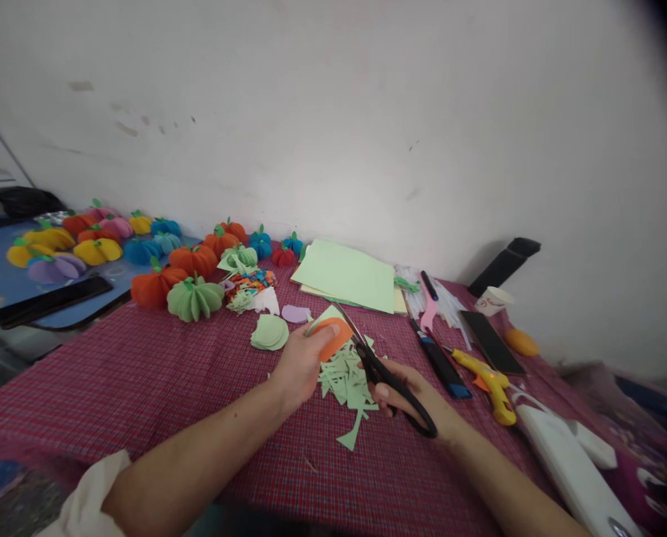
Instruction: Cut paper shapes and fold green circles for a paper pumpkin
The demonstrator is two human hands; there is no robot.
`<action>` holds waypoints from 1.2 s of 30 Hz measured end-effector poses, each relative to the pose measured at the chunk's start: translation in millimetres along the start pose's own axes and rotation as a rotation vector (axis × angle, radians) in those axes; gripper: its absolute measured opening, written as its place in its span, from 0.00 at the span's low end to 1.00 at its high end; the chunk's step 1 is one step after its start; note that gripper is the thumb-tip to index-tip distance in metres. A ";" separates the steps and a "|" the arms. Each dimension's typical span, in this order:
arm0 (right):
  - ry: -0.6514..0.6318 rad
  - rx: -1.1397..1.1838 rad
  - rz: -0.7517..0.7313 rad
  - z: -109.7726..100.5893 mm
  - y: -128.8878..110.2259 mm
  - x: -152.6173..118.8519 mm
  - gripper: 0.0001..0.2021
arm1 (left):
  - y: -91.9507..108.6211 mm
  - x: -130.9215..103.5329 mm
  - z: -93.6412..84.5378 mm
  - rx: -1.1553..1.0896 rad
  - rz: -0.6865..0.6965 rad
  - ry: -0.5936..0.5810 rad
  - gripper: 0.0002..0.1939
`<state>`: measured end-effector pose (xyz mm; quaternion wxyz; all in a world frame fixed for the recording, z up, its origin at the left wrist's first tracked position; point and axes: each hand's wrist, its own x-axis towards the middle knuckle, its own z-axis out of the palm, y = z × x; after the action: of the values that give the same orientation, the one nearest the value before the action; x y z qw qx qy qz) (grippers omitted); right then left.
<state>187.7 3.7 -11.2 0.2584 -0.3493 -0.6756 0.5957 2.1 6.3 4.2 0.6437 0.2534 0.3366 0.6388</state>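
Pinching orange piece (pixel 342 338) against green paper (pixel 327 313) in left hand (pixel 298 364), gripping black scissors (pixel 376 365) in right hand (pixel 405 388); best to turn paper slowly, not scissors.

Backs onto a pale, scuffed wall (pixel 333 134); has a tabletop (pixel 171 373) under checked cloth (pixel 104 406), blue table (pixel 84 314) at left, dull floor (pixel 23 498).

On our tabletop (pixel 160 380), paper pumpkins (pixel 195 298) stand left of stacked sheets (pixel 348 274), the wall (pixel 333 149) behind. Scraps (pixel 343 377) lie before the sheets, mid-frame; at frame right, we see a glue gun (pixel 487 379) between cutter (pixel 444 367) and phone (pixel 491 341).
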 end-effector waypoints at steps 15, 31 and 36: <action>-0.044 -0.182 -0.029 -9.7 -10.0 -4.7 0.19 | -0.5 0.3 -1.8 0.014 0.000 -0.009 0.07; -0.086 -0.158 0.005 -21.4 -15.4 -8.3 0.17 | -1.2 2.3 -4.7 0.082 -0.034 -0.043 0.08; -0.117 -0.104 0.015 -21.3 -10.9 -7.2 0.20 | -3.1 -1.8 -2.6 0.102 -0.073 -0.074 0.09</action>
<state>206.7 10.8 3.3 0.1957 -0.3319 -0.7169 0.5811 2.2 4.1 0.5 0.6647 0.2968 0.3539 0.5872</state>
